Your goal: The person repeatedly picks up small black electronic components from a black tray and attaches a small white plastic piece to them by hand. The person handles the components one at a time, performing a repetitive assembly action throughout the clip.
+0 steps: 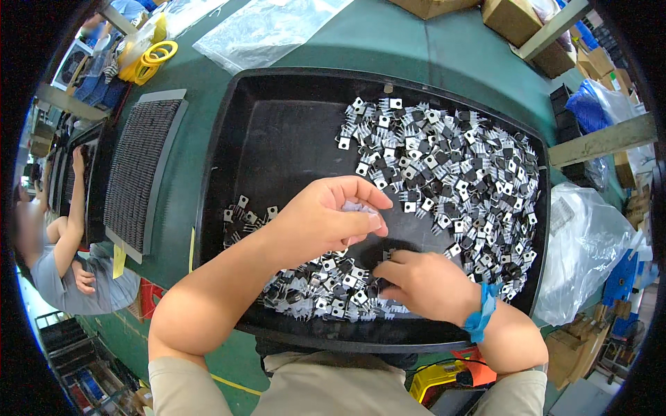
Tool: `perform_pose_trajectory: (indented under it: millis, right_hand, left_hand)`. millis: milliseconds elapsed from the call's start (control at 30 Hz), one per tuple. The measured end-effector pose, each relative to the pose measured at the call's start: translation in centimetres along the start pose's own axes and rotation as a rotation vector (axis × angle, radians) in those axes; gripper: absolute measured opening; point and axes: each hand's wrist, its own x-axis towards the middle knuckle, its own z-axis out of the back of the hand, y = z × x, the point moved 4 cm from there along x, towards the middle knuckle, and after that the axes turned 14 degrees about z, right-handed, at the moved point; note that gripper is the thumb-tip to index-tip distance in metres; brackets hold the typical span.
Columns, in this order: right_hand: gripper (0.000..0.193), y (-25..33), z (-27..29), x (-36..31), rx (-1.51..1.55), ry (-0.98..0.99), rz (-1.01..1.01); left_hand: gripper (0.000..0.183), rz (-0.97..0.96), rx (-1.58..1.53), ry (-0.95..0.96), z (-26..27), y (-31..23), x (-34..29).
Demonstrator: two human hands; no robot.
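A large black tray (277, 125) lies before me, holding many loose black transistors with metal tabs and legs. The big heap (444, 159) fills its right half; a smaller heap (333, 288) lies along the near side. Above the tray's middle, my left hand (336, 215) is curled, palm inward, around pale greyish pieces that its fingers partly hide. Just right of it and lower, my right hand (423, 281) bends its fingers together close to the tray floor, beside the near heap. What sits at those fingertips is too small and blurred to name. A blue band (483, 312) circles my right wrist.
Left of the tray stands a grey rack (142, 173) packed with rows of dark parts. A clear plastic bag (583, 249) lies to the right, another plastic sheet (270, 31) beyond the tray. At far left a co-worker (76, 270) reaches over another black tray.
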Motion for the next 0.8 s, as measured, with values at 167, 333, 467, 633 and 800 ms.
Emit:
perform_pose_trajectory:
  millis: [167, 333, 467, 633, 800]
  right_hand:
    - [0.021, 0.6, -0.1, 0.0, 0.005, 0.085, -0.032]
    - [0.018, 0.8, 1.4, 0.1, 0.433, -0.07, 0.013]
    - [0.016, 0.8, 3.0, -0.4, 0.507, -0.546, 0.093]
    - [0.018, 0.2, 3.3, -1.2, 0.501, -0.833, -0.061]
    - [0.017, -0.5, 2.8, -1.2, 0.566, -0.838, -0.088]
  left_hand:
    - [0.016, 0.011, -0.112, 0.082, 0.4, 0.5, 0.3]
    - [0.018, 0.079, -0.223, 0.143, 0.6, 0.4, 0.3]
    - [0.02, 0.024, -0.101, 0.106, 0.4, 0.4, 0.1]
    - [0.024, 0.013, -0.059, 0.147, -0.1, 0.2, -0.2]
    - [0.032, 0.008, -0.038, 0.213, -0.1, 0.6, 0.0]
